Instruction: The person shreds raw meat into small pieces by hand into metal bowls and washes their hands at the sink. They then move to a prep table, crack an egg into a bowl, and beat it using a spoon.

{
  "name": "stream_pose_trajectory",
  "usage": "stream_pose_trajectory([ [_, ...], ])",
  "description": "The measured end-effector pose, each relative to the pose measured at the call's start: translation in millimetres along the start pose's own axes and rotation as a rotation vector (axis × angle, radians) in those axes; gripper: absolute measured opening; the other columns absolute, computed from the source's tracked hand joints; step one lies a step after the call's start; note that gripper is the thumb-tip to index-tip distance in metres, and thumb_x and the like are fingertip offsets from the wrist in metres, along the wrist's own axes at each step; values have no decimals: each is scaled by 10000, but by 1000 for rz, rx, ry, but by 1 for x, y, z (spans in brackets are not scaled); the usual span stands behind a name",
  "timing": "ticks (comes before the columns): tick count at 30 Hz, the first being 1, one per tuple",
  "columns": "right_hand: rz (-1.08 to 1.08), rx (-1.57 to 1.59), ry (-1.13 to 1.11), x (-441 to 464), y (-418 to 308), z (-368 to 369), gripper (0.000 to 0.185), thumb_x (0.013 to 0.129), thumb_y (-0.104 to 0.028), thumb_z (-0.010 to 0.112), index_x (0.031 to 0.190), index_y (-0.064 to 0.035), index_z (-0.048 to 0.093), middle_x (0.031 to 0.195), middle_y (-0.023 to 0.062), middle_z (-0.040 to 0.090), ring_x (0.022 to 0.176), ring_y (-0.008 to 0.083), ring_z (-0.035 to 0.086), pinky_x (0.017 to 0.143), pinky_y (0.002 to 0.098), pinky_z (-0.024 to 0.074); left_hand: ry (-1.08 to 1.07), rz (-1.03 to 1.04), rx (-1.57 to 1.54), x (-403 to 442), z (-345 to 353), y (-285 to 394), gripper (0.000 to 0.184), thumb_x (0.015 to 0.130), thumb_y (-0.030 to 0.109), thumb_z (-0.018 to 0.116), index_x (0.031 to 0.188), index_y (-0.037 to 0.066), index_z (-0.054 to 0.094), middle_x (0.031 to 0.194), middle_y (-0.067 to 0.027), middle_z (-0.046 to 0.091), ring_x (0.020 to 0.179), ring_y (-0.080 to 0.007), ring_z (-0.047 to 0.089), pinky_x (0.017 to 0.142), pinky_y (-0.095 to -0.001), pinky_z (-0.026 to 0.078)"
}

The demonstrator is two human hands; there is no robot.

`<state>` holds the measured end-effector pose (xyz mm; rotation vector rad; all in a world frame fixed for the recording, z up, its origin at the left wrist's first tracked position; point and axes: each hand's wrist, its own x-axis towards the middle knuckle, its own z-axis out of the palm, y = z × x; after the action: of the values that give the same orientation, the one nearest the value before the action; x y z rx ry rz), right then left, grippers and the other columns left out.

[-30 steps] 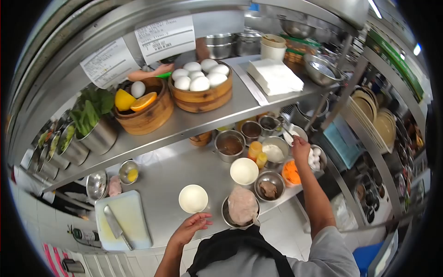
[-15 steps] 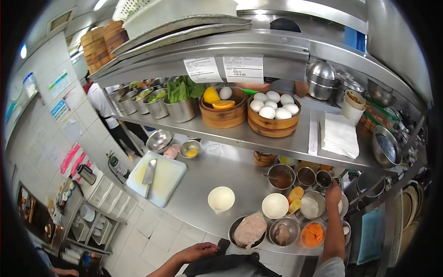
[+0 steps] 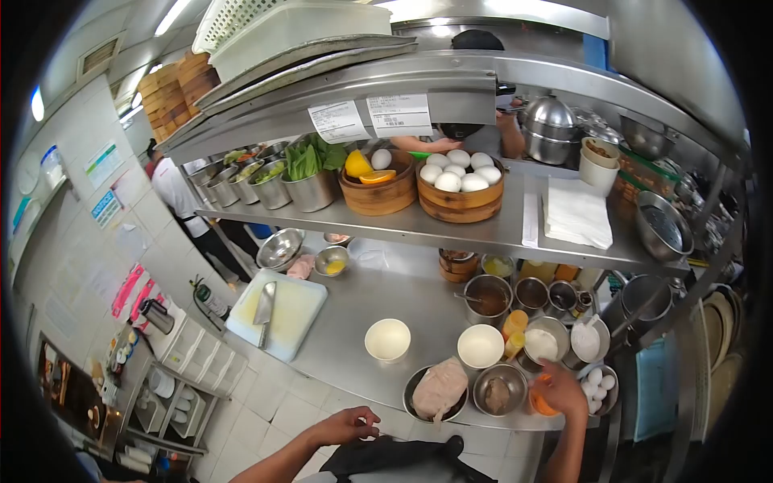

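Observation:
My left hand hovers in front of the counter's near edge, fingers loosely curled with thumb apart, and nothing shows in it. Farther right, my right hand is over a bowl of orange food, partly covering it. Its fingers stretch toward a metal bowl of white powder and look empty. Beside it are a metal bowl with a piece of raw meat, a bowl with a large pale piece of raw meat, and a bowl of white eggs.
Two white bowls, the left one apart, stand on the steel counter. A knife lies on a white cutting board. Sauce pots stand behind. The shelf overhead holds egg baskets and napkins. Another person stands behind it.
My right hand has come back from the small pots at the far right to above the orange food. My left hand has shifted slightly, its fingers more curled. The view has turned a little.

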<state>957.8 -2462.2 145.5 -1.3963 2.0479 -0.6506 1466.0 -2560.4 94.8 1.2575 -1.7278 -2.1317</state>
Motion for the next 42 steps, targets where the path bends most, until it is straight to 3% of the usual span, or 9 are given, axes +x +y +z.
stream_pose_trajectory([
  [7,107,105,-91,-106,-78,72,691,891,-513,726,1397,-63,590,1193,190,714,950,290,732,853,382,568,-358,-115,219,0,-38,-6,338,1038,314,636,1288,89,610,1156,14,648,1015,-77,580,877,-259,484],
  [11,207,57,-230,-141,-112,168,659,930,-516,686,1413,-80,583,1131,170,736,942,306,730,859,389,561,-475,166,485,23,-64,-45,418,1034,385,626,1310,71,601,1236,-63,664,1150,-150,591,995,-318,478],
  [16,262,216,-356,-187,-187,263,615,955,-538,641,1416,-133,594,1016,163,758,971,332,723,884,387,547,-596,394,725,8,-78,-44,438,993,440,658,1306,137,619,1237,-119,613,934,-222,621,864,-342,514],
  [20,426,173,-269,-233,-220,295,603,962,-553,610,1415,-155,600,1068,168,751,1014,334,718,921,401,541,-840,340,650,-7,-87,-52,437,998,409,661,1332,134,602,1249,-112,612,908,-197,626,852,-339,520],
  [23,493,161,-239,-271,-223,314,559,993,-490,620,1425,-138,583,991,115,771,900,272,733,840,370,552,-994,375,594,-6,-85,-71,437,994,377,674,1344,129,592,1266,-109,607,895,-190,629,848,-335,525],
  [26,558,172,-219,-300,-237,325,570,976,-522,609,1411,-155,601,1061,144,754,992,310,717,892,397,543,-1070,426,658,-12,-68,-75,435,979,309,692,1354,119,579,1300,-125,589,922,-200,646,868,-340,534],
  [34,447,198,-138,-352,-236,341,418,1021,-326,623,1378,-108,627,1094,112,756,1018,252,721,903,351,545,-997,409,799,-74,-35,-79,427,979,282,666,1356,102,574,1335,-169,571,1066,-255,671,948,-377,525],
  [40,345,434,-9,-425,-193,357,442,1008,-376,629,1330,-74,663,1279,162,692,1120,267,684,976,368,524,-858,402,673,-141,23,-139,443,1049,408,550,1317,64,627,1356,-204,590,1280,-329,553,1108,-403,419],
  [42,336,444,-51,-451,-174,369,453,1031,-411,599,1339,-85,663,1193,112,708,979,203,661,875,336,529,-779,470,609,-161,48,-151,457,1062,420,522,1308,52,637,1363,-212,588,1324,-341,517,1137,-406,390],
])
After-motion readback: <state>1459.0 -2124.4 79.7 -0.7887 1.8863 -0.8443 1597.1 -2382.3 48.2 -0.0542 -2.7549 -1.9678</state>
